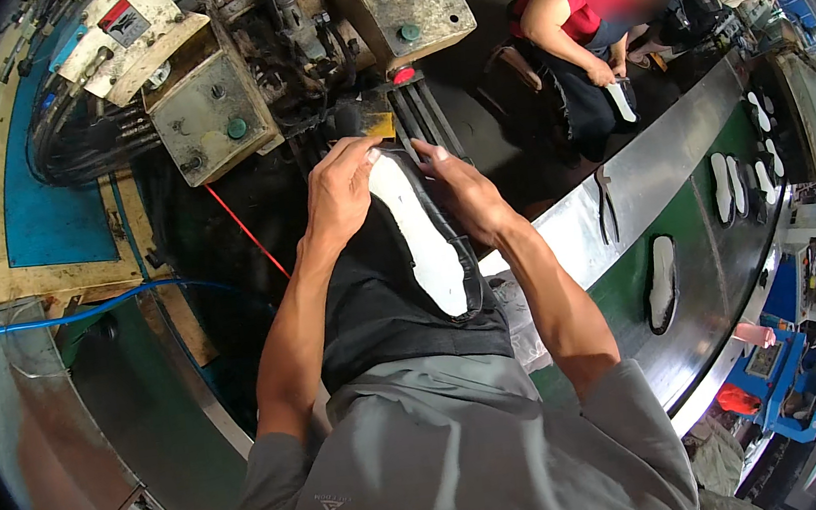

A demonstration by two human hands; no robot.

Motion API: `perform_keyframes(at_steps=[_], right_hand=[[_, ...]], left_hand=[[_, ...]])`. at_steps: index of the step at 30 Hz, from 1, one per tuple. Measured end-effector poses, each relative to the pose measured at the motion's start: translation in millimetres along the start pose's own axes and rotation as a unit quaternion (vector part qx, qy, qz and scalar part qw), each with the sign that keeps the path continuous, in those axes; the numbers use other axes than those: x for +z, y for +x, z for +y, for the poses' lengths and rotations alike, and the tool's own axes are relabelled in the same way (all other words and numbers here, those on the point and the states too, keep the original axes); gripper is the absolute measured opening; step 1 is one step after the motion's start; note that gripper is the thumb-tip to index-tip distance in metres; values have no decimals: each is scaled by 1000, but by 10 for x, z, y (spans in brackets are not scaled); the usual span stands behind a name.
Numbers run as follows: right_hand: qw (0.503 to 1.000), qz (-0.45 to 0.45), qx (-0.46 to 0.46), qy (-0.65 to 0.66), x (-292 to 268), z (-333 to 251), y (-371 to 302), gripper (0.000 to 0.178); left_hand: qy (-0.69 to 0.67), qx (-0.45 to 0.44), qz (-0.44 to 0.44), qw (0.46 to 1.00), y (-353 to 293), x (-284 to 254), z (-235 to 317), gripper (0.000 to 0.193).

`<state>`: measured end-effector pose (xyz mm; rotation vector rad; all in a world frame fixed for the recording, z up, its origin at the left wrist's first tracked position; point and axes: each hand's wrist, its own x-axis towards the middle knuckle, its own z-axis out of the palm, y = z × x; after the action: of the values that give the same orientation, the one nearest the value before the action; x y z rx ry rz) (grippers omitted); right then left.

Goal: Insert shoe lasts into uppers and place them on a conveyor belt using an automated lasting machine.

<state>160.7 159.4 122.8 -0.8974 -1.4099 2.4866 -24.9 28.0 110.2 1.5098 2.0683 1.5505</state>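
Over my lap lies a black shoe upper (474,278) with a white insole (418,234) showing, its far end toward the machine. At that far end my left hand (345,184) is closed on the left edge, thumb against the white insole. On the opposite edge rests my right hand (466,191), its thumb at the rim and its other fingers hidden beneath or behind the shoe upper. Just beyond my hands stands a grimy machine (294,51) with several metal boxes and a yellow block (376,126).
Along my right runs a green conveyor belt (617,322) with several white-soled shoe uppers (663,281). Pincers (606,204) lie on its metal edge (567,237). A seated co-worker in red (555,1) holds another shoe upper (622,102). A blue hose (82,310) crosses at left.
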Motion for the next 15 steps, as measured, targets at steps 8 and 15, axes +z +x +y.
perform_keyframes(at_steps=[8, 15], right_hand=[[890, 108, -108, -430, 42, 308, -9, 67], [761, 122, -138, -622, 178, 410, -873, 86]], left_hand=[[61, -29, -59, 996, -109, 299, -63, 19], [89, -79, -92, 989, 100, 449, -308, 20]])
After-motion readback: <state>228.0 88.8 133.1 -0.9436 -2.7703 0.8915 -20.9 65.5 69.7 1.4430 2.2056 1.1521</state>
